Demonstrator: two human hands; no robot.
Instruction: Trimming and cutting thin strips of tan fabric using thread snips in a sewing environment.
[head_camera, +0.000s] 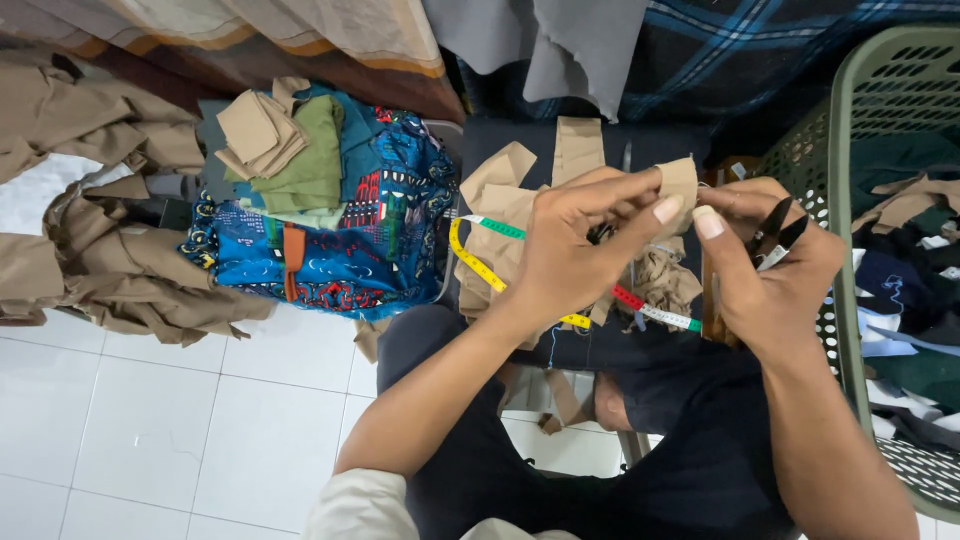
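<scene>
Pinching a small tan fabric piece (680, 182) between thumb and forefinger, the left hand (575, 245) meets the right hand (775, 265) just above the person's lap. The right hand's thumb presses against the same piece from the other side, while its remaining fingers curl around a pair of small black snips (778, 228), whose tips point up and away from the palm. Both hands are closed in narrow grips, nearly touching at the fingertips.

Beneath the left hand, a measuring tape (480, 262) with yellow, green and red sections lies across a heap of tan cloth strips (510, 195) on dark fabric over the knees. Further to the left of the hands sits a blue patterned cloth bundle (380, 235), topped with folded green and tan pieces (290, 145), and beyond it a crumpled pile of khaki garments (110, 270) on the white tiled floor (200, 430). Close beside the right hand stands a green plastic basket (850, 150) filled with dark and tan scraps.
</scene>
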